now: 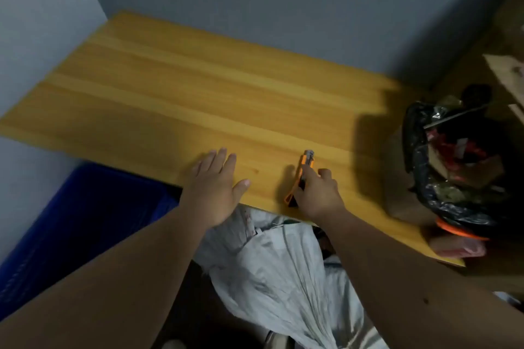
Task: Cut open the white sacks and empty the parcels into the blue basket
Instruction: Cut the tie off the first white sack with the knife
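An orange utility knife [302, 173] lies on the wooden table [175, 88] near its front edge, and my right hand [319, 193] grips its handle with curled fingers. My left hand [217, 187] rests flat on the table to the left of the knife, fingers straight and spread. A crumpled white sack [278, 272] lies on the floor below the table edge, between my forearms. The blue basket [76, 224] stands on the floor at the lower left, partly under the table.
A black plastic bag [453, 161] stuffed with red and brown scraps sits at the table's right end, over an orange rim [459, 231]. Cardboard [507, 73] leans at the far right. Grey walls close the back and left.
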